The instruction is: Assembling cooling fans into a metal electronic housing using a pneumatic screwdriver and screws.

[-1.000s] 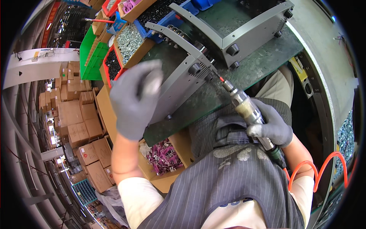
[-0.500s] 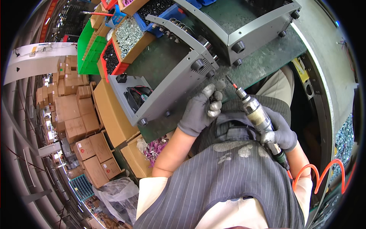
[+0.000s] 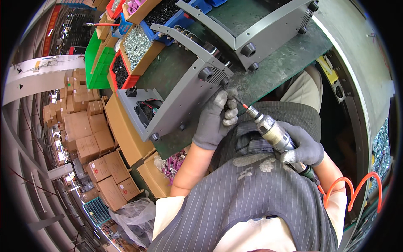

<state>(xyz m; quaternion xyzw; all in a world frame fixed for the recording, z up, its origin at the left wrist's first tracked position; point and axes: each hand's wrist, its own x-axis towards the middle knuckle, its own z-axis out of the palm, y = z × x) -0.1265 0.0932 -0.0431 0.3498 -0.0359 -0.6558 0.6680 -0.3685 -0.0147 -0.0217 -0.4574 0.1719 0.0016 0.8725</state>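
Observation:
My right hand (image 3: 305,145), in a grey work glove, is wrapped round a pneumatic screwdriver (image 3: 270,129) whose red hose (image 3: 373,178) coils off at the right. The driver's bit points up and left, its tip close to the fingertips of my left hand (image 3: 213,122). That hand is gloved too, with fingers curled together; whatever they pinch is too small to make out. Just beyond it a grey metal casing (image 3: 178,98) lies on the bench, with black round feet and a black fan (image 3: 147,110) inside. A second grey casing (image 3: 268,40) stands farther right.
A green-topped bench (image 3: 289,63) carries the casings. Along its far left are a box of silver screws (image 3: 136,47), a red bin of black screws (image 3: 120,72), a blue bin (image 3: 180,21) and a green crate (image 3: 96,63). Cardboard cartons (image 3: 111,176) are stacked at left.
The screwdriver has moved up and left, bringing its bit close to my left fingertips. My left hand stays curled near the casing. The whole view has shifted slightly.

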